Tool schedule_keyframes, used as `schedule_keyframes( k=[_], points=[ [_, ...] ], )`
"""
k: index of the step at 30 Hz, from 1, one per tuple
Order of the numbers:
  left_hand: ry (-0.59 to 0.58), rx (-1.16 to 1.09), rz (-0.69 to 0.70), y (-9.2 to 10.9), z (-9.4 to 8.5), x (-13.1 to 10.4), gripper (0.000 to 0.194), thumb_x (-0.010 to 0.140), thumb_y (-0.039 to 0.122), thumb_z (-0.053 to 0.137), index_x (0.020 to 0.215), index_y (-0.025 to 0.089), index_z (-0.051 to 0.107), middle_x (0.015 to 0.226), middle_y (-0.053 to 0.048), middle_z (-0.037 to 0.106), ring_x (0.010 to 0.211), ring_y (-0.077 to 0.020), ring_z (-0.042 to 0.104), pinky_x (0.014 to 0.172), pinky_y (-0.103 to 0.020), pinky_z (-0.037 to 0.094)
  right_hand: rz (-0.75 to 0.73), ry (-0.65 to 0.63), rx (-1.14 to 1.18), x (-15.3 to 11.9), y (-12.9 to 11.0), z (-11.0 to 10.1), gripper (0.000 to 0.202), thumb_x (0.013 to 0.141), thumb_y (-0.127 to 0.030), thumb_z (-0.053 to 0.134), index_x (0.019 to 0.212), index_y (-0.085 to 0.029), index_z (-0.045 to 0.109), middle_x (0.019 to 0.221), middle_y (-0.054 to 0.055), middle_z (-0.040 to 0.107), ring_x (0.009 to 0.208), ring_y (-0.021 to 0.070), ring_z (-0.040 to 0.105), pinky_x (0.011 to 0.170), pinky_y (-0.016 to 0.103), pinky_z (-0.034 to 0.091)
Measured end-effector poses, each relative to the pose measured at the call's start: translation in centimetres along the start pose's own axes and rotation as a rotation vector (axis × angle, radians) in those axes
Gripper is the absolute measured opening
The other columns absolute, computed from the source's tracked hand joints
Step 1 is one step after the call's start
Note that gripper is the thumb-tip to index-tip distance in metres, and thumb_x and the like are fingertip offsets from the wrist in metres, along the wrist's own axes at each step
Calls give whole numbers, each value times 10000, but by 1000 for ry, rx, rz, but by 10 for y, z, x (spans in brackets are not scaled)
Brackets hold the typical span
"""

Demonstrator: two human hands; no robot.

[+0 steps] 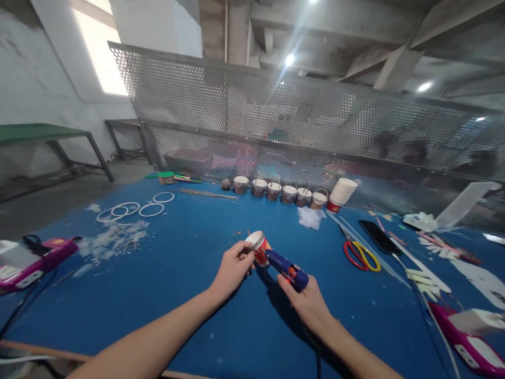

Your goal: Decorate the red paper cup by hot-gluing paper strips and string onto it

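Observation:
A red paper cup point(262, 256) with a white inside is tilted in my left hand point(235, 266), whose fingers close round its rim and a greyish strip there. My right hand point(310, 301) grips a blue hot glue gun point(288, 267). The gun's nozzle points left and meets or nearly meets the cup's side; I cannot tell if they touch. Beyond my hands, a row of small wrapped cups with handles point(289, 194) lines the back of the blue table. To their right leans a stack of paper cups point(342, 195).
White rings point(151, 210) and scattered scraps point(116, 239) lie at left. Scissors point(361, 256), a black phone point(379, 236) and white strips are on the right. Magenta devices point(47, 260) sit at both sides, with cables. A perforated metal screen point(236, 110) borders the table's back.

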State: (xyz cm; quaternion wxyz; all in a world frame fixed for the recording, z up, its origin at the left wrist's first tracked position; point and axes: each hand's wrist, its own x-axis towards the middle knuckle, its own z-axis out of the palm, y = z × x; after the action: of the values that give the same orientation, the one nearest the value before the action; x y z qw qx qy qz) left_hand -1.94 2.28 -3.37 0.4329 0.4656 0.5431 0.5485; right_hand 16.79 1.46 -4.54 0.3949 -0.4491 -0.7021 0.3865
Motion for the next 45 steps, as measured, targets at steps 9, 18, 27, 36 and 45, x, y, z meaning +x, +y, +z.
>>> schedule_keyframes(
  k=[9,18,27,36,45],
  points=[
    [-26,44,24,4,1,-2,170,695,301,552,777,166,617,469,64,534,409,-91,481,416,-200,381,-165,22,-80,1,-7,-1,274,855,-354,538,641,-197,472,553,-52,434,488,89,358,478,217,341],
    [-23,102,135,0,0,-2,143,713,256,524,750,171,633,520,55,534,443,-97,492,446,-212,390,-274,48,-191,0,-5,-1,263,875,-324,520,648,-206,461,541,-51,461,466,87,374,459,202,345],
    [-12,105,179,0,-2,-2,137,716,232,524,746,168,641,593,43,564,473,-91,507,473,-212,404,-342,66,-250,-1,-5,-1,234,873,-283,514,656,-209,471,535,-51,481,450,85,386,452,191,351],
    [-9,143,235,-3,-3,0,131,726,208,514,720,169,639,630,32,564,490,-93,509,497,-220,415,-352,64,-267,-3,-8,-1,231,872,-276,505,653,-209,480,522,-48,499,425,83,402,428,192,330],
    [-16,182,284,-4,-5,1,144,732,198,503,730,171,644,655,22,564,541,-103,517,522,-220,418,-372,45,-300,-3,-5,-2,241,894,-290,493,669,-205,492,539,-37,522,436,86,433,441,193,350]
  ],
)
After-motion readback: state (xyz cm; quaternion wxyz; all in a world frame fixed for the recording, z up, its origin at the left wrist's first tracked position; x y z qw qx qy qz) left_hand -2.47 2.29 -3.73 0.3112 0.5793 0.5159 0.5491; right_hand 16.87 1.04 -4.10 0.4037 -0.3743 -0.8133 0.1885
